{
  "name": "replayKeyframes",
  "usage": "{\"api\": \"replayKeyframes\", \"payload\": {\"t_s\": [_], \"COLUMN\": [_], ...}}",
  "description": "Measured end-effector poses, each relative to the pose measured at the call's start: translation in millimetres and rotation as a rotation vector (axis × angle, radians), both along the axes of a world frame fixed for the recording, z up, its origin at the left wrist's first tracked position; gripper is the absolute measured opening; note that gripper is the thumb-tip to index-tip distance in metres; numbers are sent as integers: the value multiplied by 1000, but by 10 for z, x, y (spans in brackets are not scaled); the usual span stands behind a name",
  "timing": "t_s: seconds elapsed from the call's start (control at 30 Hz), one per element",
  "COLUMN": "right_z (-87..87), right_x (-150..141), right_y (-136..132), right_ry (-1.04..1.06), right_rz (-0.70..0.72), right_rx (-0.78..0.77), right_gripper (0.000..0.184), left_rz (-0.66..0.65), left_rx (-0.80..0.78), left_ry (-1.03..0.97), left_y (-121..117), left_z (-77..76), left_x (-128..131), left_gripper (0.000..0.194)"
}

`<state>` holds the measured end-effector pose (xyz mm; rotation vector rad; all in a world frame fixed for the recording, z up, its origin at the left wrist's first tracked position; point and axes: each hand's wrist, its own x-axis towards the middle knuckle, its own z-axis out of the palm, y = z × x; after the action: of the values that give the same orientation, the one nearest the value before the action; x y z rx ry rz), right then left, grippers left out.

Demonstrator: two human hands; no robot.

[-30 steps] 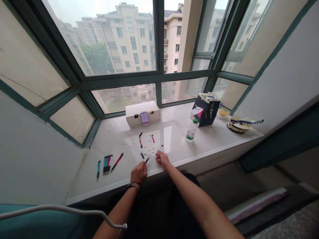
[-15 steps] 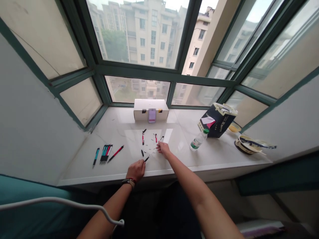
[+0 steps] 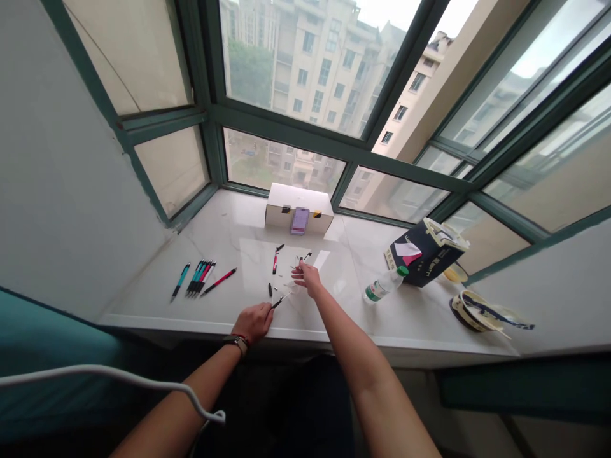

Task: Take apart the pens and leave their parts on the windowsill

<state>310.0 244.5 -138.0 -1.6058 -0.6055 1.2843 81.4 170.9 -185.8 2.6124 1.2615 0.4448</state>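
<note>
My left hand (image 3: 255, 320) is closed at the sill's front edge, holding a thin pen piece (image 3: 280, 301) with a dark grip and a slim light tip pointing up and right. My right hand (image 3: 306, 278) is ahead and to the right, fingers stretched out and slightly apart, beside a red pen barrel (image 3: 300, 259) partly covered by the fingers. A black pen part (image 3: 308, 256) lies just beyond it. Left of that hand are another red pen barrel (image 3: 275, 263), a black piece (image 3: 280, 247) and a black grip (image 3: 270, 290). Tiny parts between them are too small to name.
Several assembled pens (image 3: 200, 278) lie at the left, with a red pen (image 3: 218, 282) and a blue pen (image 3: 180, 282) apart. A white box (image 3: 277, 218) stands by the window. A bottle (image 3: 382, 286), dark carton (image 3: 424, 254) and bowl (image 3: 465, 312) are at the right.
My right hand has moved away from the left hand's pen piece, up toward the red barrel, and its fingers have spread. My left hand keeps its hold. The camera view has tilted.
</note>
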Motion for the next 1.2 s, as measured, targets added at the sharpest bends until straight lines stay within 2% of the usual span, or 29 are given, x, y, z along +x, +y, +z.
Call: {"api": "replayKeyframes", "payload": {"t_s": [0.07,0.13,0.23,0.37,0.5,0.8,0.93,1.03,1.13,1.2], "right_z": [34,33,-29,-152,-235,-250,-279,-339,-394,-401], "right_x": [51,103,156,165,135,-10,8,12,-76,-174], "right_y": [-15,-55,-170,-355,-458,-462,-540,-637,-717,-745], "right_ry": [-36,-156,-328,-417,-543,-861,-1005,-885,-531,-335], "right_rz": [-12,11,111,253,315,343,223,159,234,282], "right_rx": [39,52,-5,-99,-142,-103,-27,26,22,36], "right_gripper": [32,33,31,31,36,43,42,46,50,45], "left_rz": [2,11,16,22,27,21,29,31,25,23], "left_rx": [-1,-3,-13,-22,-10,14,19,10,-10,-20], "left_ry": [-6,-9,-22,-53,-62,-74,-92,-113,-142,-148], "left_y": [-3,-6,-9,-4,3,-2,3,10,13,12], "left_z": [-5,-10,-14,-34,-64,-84,-128,-158,-170,-167], "left_x": [1,1,-1,-6,-3,0,2,5,8,10], "left_gripper": [35,35,36,36,37,35,35,35,34,34]}}
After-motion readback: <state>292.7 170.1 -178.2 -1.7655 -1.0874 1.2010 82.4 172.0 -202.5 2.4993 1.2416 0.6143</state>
